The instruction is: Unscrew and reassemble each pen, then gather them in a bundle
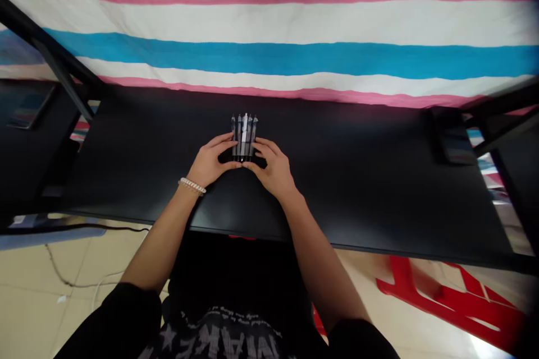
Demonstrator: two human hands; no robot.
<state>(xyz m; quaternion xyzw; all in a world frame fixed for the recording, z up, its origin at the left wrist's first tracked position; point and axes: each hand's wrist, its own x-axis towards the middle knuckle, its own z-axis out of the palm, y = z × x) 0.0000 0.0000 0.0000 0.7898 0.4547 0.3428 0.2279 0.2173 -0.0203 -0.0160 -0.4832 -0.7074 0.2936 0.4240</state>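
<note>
Several pens [244,133] lie side by side in a row on the black table [362,190], their clicker ends pointing away from me. One pen in the middle of the row [245,126] is white; the others look clear and dark. My left hand [213,158] wraps the left side of the row, its thumb along the near ends. From the other side my right hand [272,164] grips the row, thumb also at the near ends. Both thumb tips meet close to the middle.
A striped cloth [269,59] hangs along the table's far edge. At the right end lies a dark, flat object [452,134]. Black metal bars [63,73] frame both sides. A red plastic stool [458,297] stands on the floor at right, and cables [71,283] run at lower left.
</note>
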